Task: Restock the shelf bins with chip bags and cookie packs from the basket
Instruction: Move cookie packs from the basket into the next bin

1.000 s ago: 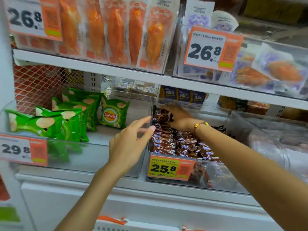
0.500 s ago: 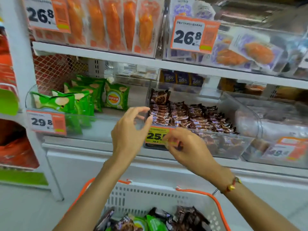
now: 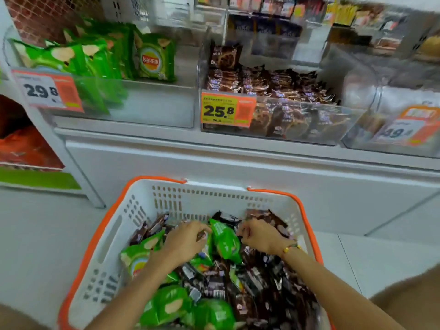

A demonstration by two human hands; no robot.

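Note:
A white basket (image 3: 214, 198) with an orange rim sits on the floor below me, full of green chip bags (image 3: 166, 303) and dark brown cookie packs (image 3: 262, 282). Both my hands are inside it. My left hand (image 3: 185, 241) has its fingers curled at the top corner of an upright green chip bag (image 3: 225, 242). Just right of that bag, my right hand (image 3: 259, 235) is curled among the cookie packs; blur hides what it holds. On the shelf, a clear left bin (image 3: 154, 103) holds chip bags (image 3: 153, 59) and the middle bin (image 3: 309, 125) holds cookie packs (image 3: 273, 82).
Price tags read 29.8 (image 3: 47, 91) on the chip bin and 25.8 (image 3: 227, 109) on the cookie bin. A third clear bin (image 3: 404, 96) stands at the right. A white cabinet front (image 3: 238, 163) lies between shelf and basket. Orange bags (image 3: 23, 148) fill a lower shelf at left.
Both hands have dropped from the cookie bin on the shelf into the basket. My view has tilted down, so the basket now fills the lower frame.

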